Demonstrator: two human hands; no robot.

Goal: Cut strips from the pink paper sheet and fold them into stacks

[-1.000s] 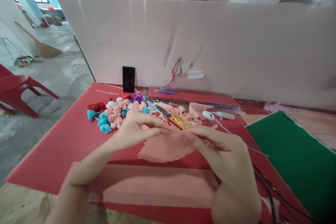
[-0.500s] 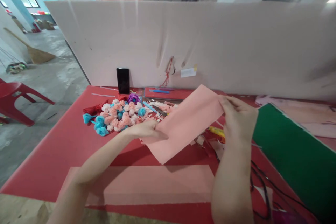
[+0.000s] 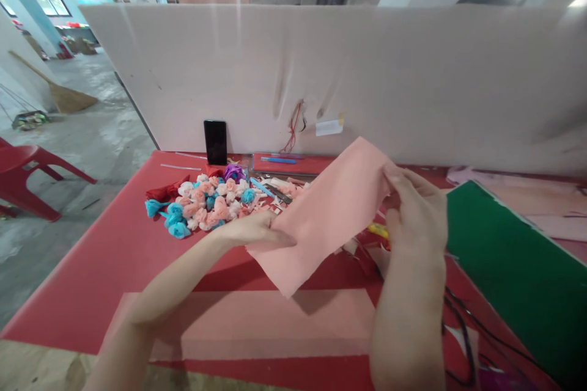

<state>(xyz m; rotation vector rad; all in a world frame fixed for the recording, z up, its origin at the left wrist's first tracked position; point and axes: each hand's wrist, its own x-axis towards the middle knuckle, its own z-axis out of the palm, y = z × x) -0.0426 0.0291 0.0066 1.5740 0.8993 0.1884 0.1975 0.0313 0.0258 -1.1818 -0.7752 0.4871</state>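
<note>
A sheet of pink crepe paper (image 3: 325,208) is held tilted above the red table (image 3: 92,244). My left hand (image 3: 257,229) grips its left end, thumb on top and the other fingers hidden beneath. At the right end, my right hand (image 3: 413,195) pinches the edge between thumb and fingers, and the paper bends there. Below both forearms a longer pink paper strip (image 3: 275,324) lies flat near the table's front edge. Left of the held sheet sits a pile of pink, white and blue paper flowers (image 3: 206,201), with a purple paper flower (image 3: 233,172) behind it.
A black phone (image 3: 215,142) leans against the white panel (image 3: 206,67) at the back. Blue pens, paper scraps and a yellow-handled tool (image 3: 378,230) lie mid-table. On the right are a green board (image 3: 509,275) and black cables (image 3: 465,330). A red stool (image 3: 34,165) stands at left.
The right end of the held sheet has buckled and its far corner has risen slightly. My right hand has turned a little, with its fingers curling more. My left hand stays nearly still.
</note>
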